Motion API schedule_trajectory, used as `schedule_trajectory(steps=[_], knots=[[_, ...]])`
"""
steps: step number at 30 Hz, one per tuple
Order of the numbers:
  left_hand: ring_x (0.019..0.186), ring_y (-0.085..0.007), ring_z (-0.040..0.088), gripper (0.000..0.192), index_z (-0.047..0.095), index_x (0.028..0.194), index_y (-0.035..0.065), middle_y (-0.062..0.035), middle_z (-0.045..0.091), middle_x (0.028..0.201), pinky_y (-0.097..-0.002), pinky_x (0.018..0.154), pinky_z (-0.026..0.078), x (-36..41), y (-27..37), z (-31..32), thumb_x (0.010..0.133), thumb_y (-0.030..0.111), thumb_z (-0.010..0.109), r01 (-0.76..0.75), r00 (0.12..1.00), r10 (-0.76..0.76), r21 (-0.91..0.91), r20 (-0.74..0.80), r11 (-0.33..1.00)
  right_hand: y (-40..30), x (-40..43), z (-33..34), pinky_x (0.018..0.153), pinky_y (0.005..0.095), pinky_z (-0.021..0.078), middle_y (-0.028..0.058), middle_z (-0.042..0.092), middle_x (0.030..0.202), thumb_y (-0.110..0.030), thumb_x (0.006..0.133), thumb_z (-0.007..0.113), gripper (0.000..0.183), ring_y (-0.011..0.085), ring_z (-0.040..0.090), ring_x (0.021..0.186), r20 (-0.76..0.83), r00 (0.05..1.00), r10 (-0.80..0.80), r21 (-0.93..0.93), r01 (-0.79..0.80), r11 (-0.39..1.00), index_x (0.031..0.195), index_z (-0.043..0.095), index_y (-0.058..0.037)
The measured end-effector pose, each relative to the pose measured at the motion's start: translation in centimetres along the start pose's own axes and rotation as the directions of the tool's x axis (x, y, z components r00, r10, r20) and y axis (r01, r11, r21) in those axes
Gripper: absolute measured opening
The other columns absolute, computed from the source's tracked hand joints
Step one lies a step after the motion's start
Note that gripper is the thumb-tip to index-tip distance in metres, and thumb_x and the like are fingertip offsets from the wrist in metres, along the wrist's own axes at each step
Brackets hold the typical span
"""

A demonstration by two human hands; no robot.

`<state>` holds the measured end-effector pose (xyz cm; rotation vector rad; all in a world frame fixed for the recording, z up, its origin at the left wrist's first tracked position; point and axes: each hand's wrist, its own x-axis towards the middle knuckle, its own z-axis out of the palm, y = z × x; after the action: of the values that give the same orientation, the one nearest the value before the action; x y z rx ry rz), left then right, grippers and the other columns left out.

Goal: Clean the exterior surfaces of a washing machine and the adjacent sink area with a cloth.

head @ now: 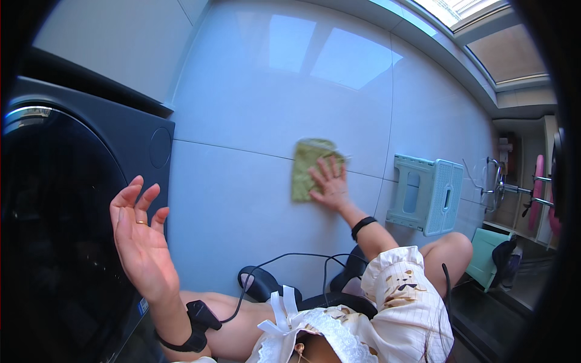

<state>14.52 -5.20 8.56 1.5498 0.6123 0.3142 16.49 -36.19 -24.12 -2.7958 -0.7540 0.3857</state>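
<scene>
My right hand lies flat with spread fingers on the right part of a green cloth, which rests on the pale tiled floor. Raised at the left, my left hand holds nothing; its fingers are apart and slightly curled, with a ring on one of them. Behind that hand is the dark round door of a front-loading machine.
A light blue plastic step stool stands on the floor at the right, near a metal-framed item with pink parts. A black cable loops near my shoes. A cabinet is at the upper left, windows at the upper right.
</scene>
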Motion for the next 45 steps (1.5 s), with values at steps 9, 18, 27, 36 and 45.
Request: schedule_trajectory(steps=[9, 18, 27, 36, 45], knots=[[0.116, -0.0229, 0.039, 0.043, 0.040, 0.120, 0.0097, -0.0122, 0.037, 0.131, -0.0332, 0.091, 0.033, -3.5, 2.3, -3.7, 0.090, 0.040, 0.031, -0.038, 0.999, 0.037, 0.193, 0.011, 0.980, 13.9, 11.3, -3.3, 0.101, 0.0595, 0.0019, 0.0033, 0.004, 0.147, -0.060, 0.079, 0.039, 0.071, 0.0350, 0.000, 0.133, -0.115, 0.590, 0.799, 0.118, -0.790, 0.601, 0.139, 0.016, -0.0299], [0.121, -0.0220, 0.033, 0.042, 0.034, 0.123, 0.0097, -0.0112, 0.030, 0.136, -0.0333, 0.096, 0.028, -6.9, 4.3, -4.6, 0.091, 0.036, 0.030, -0.038, 0.990, 0.058, 0.157, -0.125, 0.987, 6.5, 21.8, -2.6, 0.100, 0.0609, -0.0054, 0.0039, 0.007, 0.147, -0.062, 0.078, 0.038, 0.066, 0.0358, -0.001, 0.133, -0.147, 0.909, 0.390, -0.009, -0.395, 0.918, 0.136, 0.025, -0.0338], [0.119, -0.0246, 0.036, 0.040, 0.039, 0.121, 0.0071, -0.0126, 0.037, 0.132, -0.0345, 0.095, 0.030, -2.9, 2.6, -0.3, 0.093, 0.033, 0.029, -0.137, 0.990, 0.139, 0.100, -0.012, 0.985, -7.9, 3.2, 1.2, 0.100, 0.0619, -0.0005, 0.0054, 0.016, 0.145, -0.056, 0.079, 0.043, 0.062, 0.0352, 0.002, 0.133, -0.039, 0.999, -0.035, 0.125, 0.039, 0.991, 0.134, 0.031, -0.0309], [0.117, -0.0226, 0.040, 0.039, 0.043, 0.117, 0.0079, -0.0106, 0.041, 0.128, -0.0342, 0.093, 0.032, -1.6, 1.9, 0.5, 0.092, 0.035, 0.031, -0.198, 0.980, 0.192, 0.176, 0.047, 0.964, 0.4, -10.6, 2.7, 0.101, 0.0591, 0.0008, 0.0122, 0.007, 0.145, -0.056, 0.075, 0.049, 0.073, 0.0372, 0.003, 0.133, -0.171, 0.837, 0.519, 0.053, -0.518, 0.853, 0.138, 0.023, -0.0272], [0.115, -0.0234, 0.041, 0.039, 0.044, 0.116, 0.0082, -0.0127, 0.041, 0.128, -0.0336, 0.090, 0.033, -3.4, 2.2, 0.5, 0.092, 0.035, 0.028, -0.196, 0.980, 0.193, 0.099, 0.042, 0.976, 9.1, 2.5, 1.6, 0.101, 0.0585, 0.0037, 0.0129, 0.005, 0.146, -0.055, 0.082, 0.039, 0.068, 0.0373, 0.003, 0.133, -0.206, 0.544, 0.813, 0.049, -0.824, 0.564, 0.139, 0.014, -0.0276]])
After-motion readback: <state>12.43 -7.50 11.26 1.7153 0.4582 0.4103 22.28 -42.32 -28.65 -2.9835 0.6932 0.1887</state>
